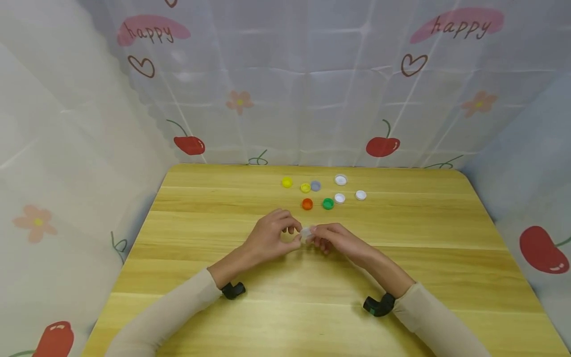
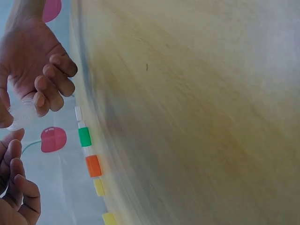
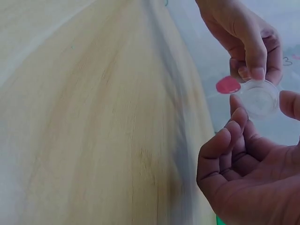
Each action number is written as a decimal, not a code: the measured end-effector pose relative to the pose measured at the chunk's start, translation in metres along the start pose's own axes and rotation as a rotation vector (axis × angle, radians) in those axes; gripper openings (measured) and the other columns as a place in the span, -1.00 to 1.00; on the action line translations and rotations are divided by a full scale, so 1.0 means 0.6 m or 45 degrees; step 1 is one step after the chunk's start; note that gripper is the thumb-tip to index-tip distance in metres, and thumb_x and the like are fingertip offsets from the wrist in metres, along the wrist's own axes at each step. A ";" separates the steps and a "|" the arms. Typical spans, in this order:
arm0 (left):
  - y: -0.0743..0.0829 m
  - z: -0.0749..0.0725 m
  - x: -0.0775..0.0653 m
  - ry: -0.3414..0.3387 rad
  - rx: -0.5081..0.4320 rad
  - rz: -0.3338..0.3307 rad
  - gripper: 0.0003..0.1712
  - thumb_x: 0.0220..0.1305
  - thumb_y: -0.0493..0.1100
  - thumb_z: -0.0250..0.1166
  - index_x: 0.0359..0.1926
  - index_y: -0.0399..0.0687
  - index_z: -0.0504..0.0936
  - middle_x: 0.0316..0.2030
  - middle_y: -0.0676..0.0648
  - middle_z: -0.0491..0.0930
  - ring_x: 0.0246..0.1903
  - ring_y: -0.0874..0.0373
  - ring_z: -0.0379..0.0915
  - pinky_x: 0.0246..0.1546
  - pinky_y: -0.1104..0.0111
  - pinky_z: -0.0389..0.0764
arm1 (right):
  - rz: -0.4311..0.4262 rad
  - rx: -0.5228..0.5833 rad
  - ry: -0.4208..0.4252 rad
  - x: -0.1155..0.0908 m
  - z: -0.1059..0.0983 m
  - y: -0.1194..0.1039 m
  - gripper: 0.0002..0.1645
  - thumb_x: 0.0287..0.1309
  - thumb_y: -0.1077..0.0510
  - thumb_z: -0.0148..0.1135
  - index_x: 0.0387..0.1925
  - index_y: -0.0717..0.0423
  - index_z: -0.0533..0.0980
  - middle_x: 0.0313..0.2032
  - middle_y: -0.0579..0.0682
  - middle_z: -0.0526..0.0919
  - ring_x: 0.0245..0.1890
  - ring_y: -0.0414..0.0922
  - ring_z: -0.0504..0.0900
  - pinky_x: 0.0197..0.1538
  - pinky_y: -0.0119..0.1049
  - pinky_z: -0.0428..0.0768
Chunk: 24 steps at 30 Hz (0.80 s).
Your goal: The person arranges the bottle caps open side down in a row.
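A round, clear plastic cap [image 1: 306, 234] is held up in front of the body, between both hands. My left hand [image 1: 267, 235] pinches its left edge with thumb and forefinger. From the other side, the thumb and forefinger of my right hand [image 1: 343, 243] hold the right edge. In the right wrist view the cap [image 3: 258, 101] faces the camera as a see-through disc with a raised rim. The left thumb tip touches its upper edge there. The left wrist view shows the cap [image 2: 22, 114] partly behind the right thumb. Both hands' other fingers curl loosely, holding nothing.
Beyond the hands lie an orange cap [image 1: 307, 204], a green cap [image 1: 327, 204], two yellow caps [image 1: 287, 182], a pale purple cap [image 1: 315, 186] and three white caps [image 1: 341, 180]. They rest on the wooden table [image 1: 200, 208]. A printed curtain [image 1: 308, 114] hangs behind its far edge.
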<state>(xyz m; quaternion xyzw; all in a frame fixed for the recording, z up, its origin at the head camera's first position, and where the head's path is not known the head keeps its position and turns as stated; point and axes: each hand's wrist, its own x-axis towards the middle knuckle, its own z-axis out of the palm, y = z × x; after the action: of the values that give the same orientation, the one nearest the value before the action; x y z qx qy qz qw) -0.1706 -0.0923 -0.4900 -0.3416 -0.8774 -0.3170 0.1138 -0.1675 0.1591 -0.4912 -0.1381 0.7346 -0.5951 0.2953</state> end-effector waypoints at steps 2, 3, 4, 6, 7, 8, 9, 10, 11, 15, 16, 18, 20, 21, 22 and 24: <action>0.000 0.000 -0.001 -0.009 -0.027 -0.022 -0.93 0.23 -0.13 0.48 -0.26 0.13 0.77 -0.38 0.12 0.58 -0.32 0.24 0.42 -0.30 0.43 0.45 | -0.005 -0.005 0.039 0.000 0.000 0.001 -0.40 0.70 -0.08 -0.07 -0.06 0.41 0.61 -0.34 0.03 0.54 -0.35 -0.12 0.49 -0.21 -0.30 0.56; 0.000 0.000 0.000 -0.020 -0.062 -0.045 -0.93 0.27 -0.12 0.49 -0.23 0.14 0.77 -0.37 0.12 0.58 -0.32 0.24 0.42 -0.30 0.43 0.46 | -0.021 -0.010 0.065 0.000 0.000 0.001 -0.43 0.69 -0.05 -0.05 -0.07 0.40 0.63 -0.34 0.05 0.54 -0.34 -0.10 0.49 -0.21 -0.28 0.56; 0.000 0.000 0.000 -0.038 -0.119 -0.079 -0.93 0.30 -0.10 0.49 -0.20 0.14 0.78 -0.35 0.12 0.58 -0.32 0.25 0.42 -0.30 0.43 0.48 | -0.048 -0.028 0.100 -0.001 0.000 0.001 -0.47 0.67 -0.03 -0.03 -0.08 0.37 0.64 -0.33 0.08 0.55 -0.34 -0.07 0.50 -0.21 -0.26 0.57; -0.002 -0.002 0.003 -0.077 -0.292 -0.163 -0.87 0.36 -0.05 0.50 -0.10 0.16 0.79 -0.30 0.10 0.60 -0.33 0.23 0.45 -0.30 0.42 0.52 | -0.137 -0.094 0.175 -0.003 -0.001 -0.001 -0.56 0.65 0.02 0.03 -0.09 0.30 0.66 -0.30 0.15 0.57 -0.34 -0.02 0.49 -0.21 -0.25 0.55; -0.003 -0.003 0.004 -0.096 -0.389 -0.210 -0.84 0.37 -0.03 0.51 -0.05 0.19 0.80 -0.27 0.10 0.60 -0.32 0.22 0.46 -0.29 0.42 0.54 | -0.190 -0.145 0.218 -0.005 -0.001 -0.001 -0.62 0.64 0.04 0.08 -0.10 0.23 0.68 -0.28 0.16 0.58 -0.34 0.00 0.49 -0.22 -0.25 0.55; -0.004 -0.003 0.005 -0.114 -0.494 -0.253 -0.80 0.38 -0.01 0.52 -0.01 0.20 0.80 -0.24 0.08 0.60 -0.32 0.20 0.47 -0.29 0.41 0.55 | -0.248 -0.203 0.260 -0.007 -0.001 -0.002 -0.69 0.61 0.06 0.13 -0.11 0.17 0.68 -0.27 0.15 0.59 -0.34 -0.01 0.49 -0.21 -0.26 0.54; -0.006 -0.003 0.005 -0.133 -0.591 -0.291 -0.77 0.39 0.00 0.52 0.02 0.20 0.80 -0.22 0.06 0.61 -0.33 0.18 0.47 -0.29 0.41 0.55 | -0.311 -0.264 0.298 -0.010 -0.001 -0.003 -0.77 0.58 0.07 0.19 -0.11 0.11 0.69 -0.26 0.14 0.60 -0.33 -0.02 0.50 -0.21 -0.26 0.54; -0.007 -0.004 0.005 -0.150 -0.670 -0.323 -0.74 0.38 0.00 0.52 0.05 0.20 0.80 -0.20 0.04 0.61 -0.32 0.16 0.48 -0.29 0.41 0.54 | -0.369 -0.323 0.335 -0.012 -0.001 -0.005 -0.85 0.55 0.08 0.25 -0.11 0.03 0.69 -0.25 0.11 0.61 -0.33 -0.03 0.51 -0.20 -0.27 0.54; -0.008 -0.005 0.005 -0.162 -0.729 -0.342 -0.72 0.38 0.00 0.53 0.07 0.20 0.80 -0.18 0.02 0.62 -0.32 0.15 0.48 -0.30 0.41 0.54 | -0.421 -0.378 0.366 -0.015 -0.001 -0.006 -0.91 0.51 0.08 0.31 -0.10 -0.03 0.69 -0.25 0.05 0.62 -0.32 -0.06 0.51 -0.19 -0.26 0.54; -0.010 -0.007 0.003 -0.180 -0.821 -0.368 -0.70 0.36 -0.06 0.54 0.09 0.18 0.80 -0.15 -0.05 0.63 -0.32 0.13 0.45 -0.31 0.45 0.50 | -0.549 -0.530 0.444 -0.022 0.000 -0.009 -0.79 0.36 0.06 0.48 -0.02 -0.24 0.70 -0.21 -0.18 0.65 -0.26 -0.16 0.58 -0.13 -0.22 0.63; -0.009 -0.007 0.003 -0.174 -0.825 -0.369 -0.69 0.36 -0.08 0.54 0.09 0.18 0.80 -0.14 -0.06 0.63 -0.32 0.13 0.46 -0.30 0.46 0.50 | -0.565 -0.550 0.449 -0.022 0.000 -0.009 -0.76 0.35 0.06 0.49 0.00 -0.26 0.70 -0.19 -0.21 0.66 -0.24 -0.16 0.60 -0.11 -0.21 0.65; -0.008 -0.006 0.002 -0.160 -0.828 -0.368 -0.68 0.35 -0.09 0.55 0.10 0.17 0.80 -0.13 -0.07 0.63 -0.31 0.11 0.47 -0.29 0.46 0.51 | -0.581 -0.583 0.448 -0.023 0.000 -0.006 -0.72 0.33 0.04 0.52 0.03 -0.29 0.71 -0.14 -0.24 0.69 -0.20 -0.15 0.64 -0.09 -0.20 0.67; -0.008 -0.005 0.000 -0.148 -0.815 -0.367 -0.67 0.33 -0.09 0.57 0.09 0.18 0.80 -0.13 -0.07 0.63 -0.30 0.10 0.48 -0.29 0.45 0.52 | -0.592 -0.599 0.435 -0.022 0.002 -0.003 -0.69 0.33 0.04 0.52 0.07 -0.29 0.71 -0.09 -0.24 0.72 -0.18 -0.15 0.67 -0.07 -0.20 0.70; -0.008 -0.005 -0.001 -0.145 -0.804 -0.365 -0.67 0.33 -0.08 0.57 0.09 0.19 0.80 -0.14 -0.05 0.63 -0.30 0.10 0.49 -0.29 0.45 0.53 | -0.594 -0.606 0.430 -0.021 0.002 -0.001 -0.69 0.34 0.03 0.52 0.08 -0.29 0.71 -0.08 -0.24 0.73 -0.18 -0.16 0.67 -0.07 -0.20 0.70; -0.009 -0.004 -0.003 -0.144 -0.785 -0.363 -0.67 0.32 -0.06 0.58 0.08 0.21 0.80 -0.15 -0.03 0.63 -0.30 0.11 0.49 -0.29 0.44 0.54 | -0.593 -0.611 0.423 -0.021 0.003 0.000 -0.69 0.34 0.03 0.51 0.09 -0.28 0.71 -0.08 -0.23 0.74 -0.17 -0.16 0.68 -0.07 -0.20 0.70; -0.011 -0.003 -0.006 -0.140 -0.743 -0.348 -0.68 0.31 -0.03 0.58 0.07 0.24 0.80 -0.17 0.02 0.62 -0.31 0.13 0.50 -0.29 0.43 0.55 | -0.598 -0.626 0.417 -0.020 0.004 0.002 -0.68 0.34 0.03 0.52 0.10 -0.27 0.72 -0.08 -0.23 0.75 -0.17 -0.21 0.67 -0.07 -0.22 0.71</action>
<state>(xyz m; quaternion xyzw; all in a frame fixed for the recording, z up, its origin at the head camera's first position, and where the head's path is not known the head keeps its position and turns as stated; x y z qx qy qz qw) -0.1721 -0.0989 -0.4932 -0.2553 -0.7921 -0.5486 -0.0801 -0.1563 0.1639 -0.4894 -0.2724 0.8413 -0.4668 -0.0124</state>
